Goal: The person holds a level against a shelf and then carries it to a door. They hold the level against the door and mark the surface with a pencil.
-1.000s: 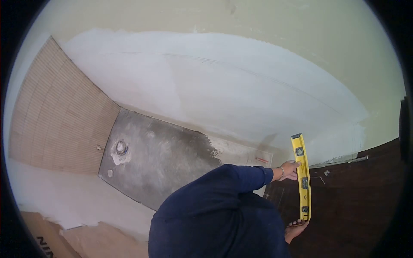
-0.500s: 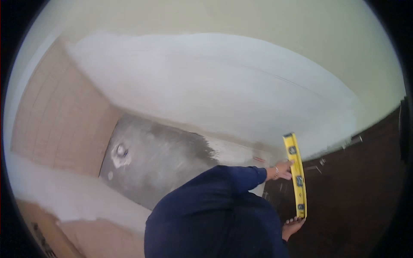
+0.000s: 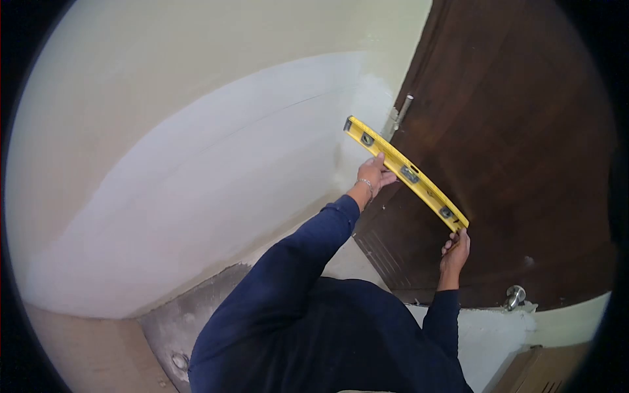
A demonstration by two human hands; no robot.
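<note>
A yellow spirit level (image 3: 422, 185) with several dark vial windows is held up in front of the brown door (image 3: 524, 144). It slants from upper left to lower right. My left hand (image 3: 374, 175), a bracelet at its wrist, grips the lower edge toward the upper left end, thumb on the near face. My right hand (image 3: 456, 251) has its fingers closed around the lower right end. Dark blue sleeves cover both arms.
A wall with a large white patch (image 3: 216, 170) stands at left. The door has a metal knob (image 3: 515, 297) and a hinge (image 3: 403, 111). Grey floor (image 3: 196, 301) with a round drain (image 3: 180, 361) lies at lower left. A tan box-like object (image 3: 544, 370) sits at lower right.
My view has turned right, toward the door. The level has gone from nearly upright in view to a diagonal slant, still in both hands.
</note>
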